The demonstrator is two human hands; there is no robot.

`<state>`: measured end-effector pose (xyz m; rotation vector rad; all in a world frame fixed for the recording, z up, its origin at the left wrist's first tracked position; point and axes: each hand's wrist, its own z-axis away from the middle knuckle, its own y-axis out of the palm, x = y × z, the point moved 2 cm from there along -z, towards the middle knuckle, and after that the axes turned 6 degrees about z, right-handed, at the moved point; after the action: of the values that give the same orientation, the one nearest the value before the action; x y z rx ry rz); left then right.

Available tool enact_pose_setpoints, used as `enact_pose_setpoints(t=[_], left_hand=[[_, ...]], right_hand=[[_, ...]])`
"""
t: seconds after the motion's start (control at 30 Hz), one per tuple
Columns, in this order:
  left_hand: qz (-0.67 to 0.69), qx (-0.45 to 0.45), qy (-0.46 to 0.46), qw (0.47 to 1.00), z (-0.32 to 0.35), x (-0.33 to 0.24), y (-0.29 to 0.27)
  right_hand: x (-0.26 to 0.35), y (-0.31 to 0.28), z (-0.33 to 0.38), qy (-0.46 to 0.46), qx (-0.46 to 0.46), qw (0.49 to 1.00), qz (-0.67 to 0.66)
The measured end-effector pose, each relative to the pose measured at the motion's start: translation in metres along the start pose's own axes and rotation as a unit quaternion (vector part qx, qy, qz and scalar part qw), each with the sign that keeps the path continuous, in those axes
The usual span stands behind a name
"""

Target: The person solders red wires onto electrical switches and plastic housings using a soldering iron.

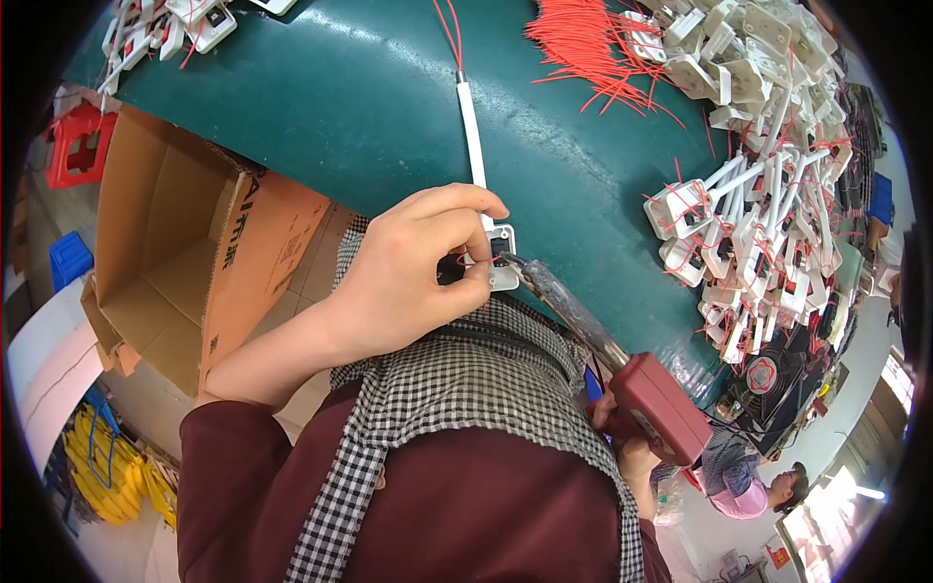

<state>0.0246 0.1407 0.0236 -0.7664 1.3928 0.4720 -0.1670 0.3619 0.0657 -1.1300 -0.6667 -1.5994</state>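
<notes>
Near the table's front edge lies a white plastic housing with a black part inside. A white tube runs from it away from me, with a metal end and two red wires coming out of its far tip. My left hand is over the housing, thumb and forefinger closed on a thin red wire. My right hand, partly hidden, grips the dark red handle of a soldering gun. The gun's tip reaches into the housing beside my left fingertips.
Many white housings with tubes and red wires are heaped on the right of the green table. A bundle of red wires lies at the back. An open cardboard box stands left. Another person is at lower right.
</notes>
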Motion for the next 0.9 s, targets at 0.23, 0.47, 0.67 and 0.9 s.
enact_pose_setpoints(t=[0.23,0.47,0.67,0.9], left_hand=[[-0.002,0.008,-0.001,1.000,-0.001,0.000,-0.001],[-0.004,0.021,-0.011,1.000,-0.002,-0.001,-0.002],[0.000,0.029,-0.021,0.999,-0.002,-0.003,-0.004],[0.001,0.033,-0.027,0.999,-0.002,-0.003,-0.005]], right_hand=[[-0.010,-0.003,-0.001,-0.046,0.016,0.998,-0.030],[0.018,0.012,-0.010,0.030,-0.035,0.998,-0.041],[0.023,0.015,-0.013,0.061,-0.070,0.995,-0.027],[0.021,0.013,-0.011,0.062,-0.071,0.995,-0.029]])
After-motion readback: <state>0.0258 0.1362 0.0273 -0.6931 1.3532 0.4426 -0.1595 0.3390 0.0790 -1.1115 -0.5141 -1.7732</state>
